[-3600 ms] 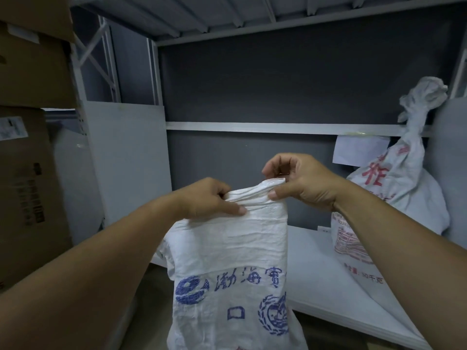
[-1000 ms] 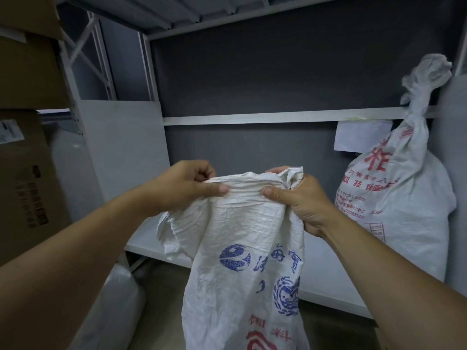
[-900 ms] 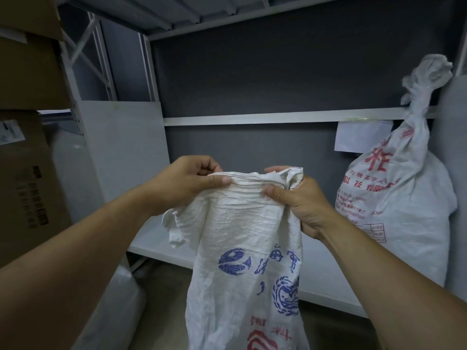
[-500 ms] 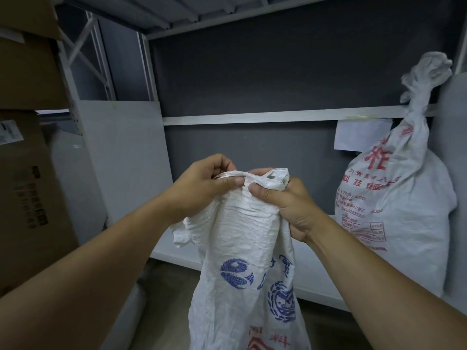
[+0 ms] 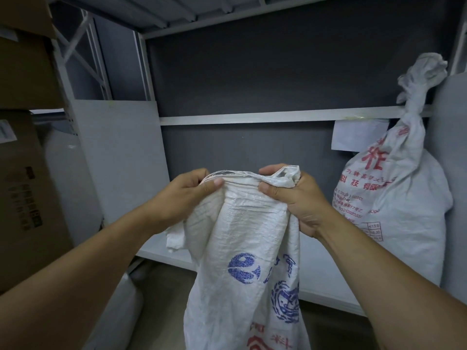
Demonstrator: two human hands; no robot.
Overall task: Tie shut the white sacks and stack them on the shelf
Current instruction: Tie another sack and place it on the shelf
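Head view, left hand [image 5: 188,195], right hand [image 5: 294,198] gripping white sack [image 5: 242,238] mouth

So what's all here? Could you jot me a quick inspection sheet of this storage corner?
Surface: white shelf board, mostly bare.
Job's things: sack with blue print held up, mouth bunched, not yet tied; tied sack with red print stands on the shelf at right.
Clutter: paper note hanging from the rail.
Hands: left hand and right hand both grip the sack's mouth.
Cables: nothing seen.
Surroundings: cardboard boxes at left, dark back wall.
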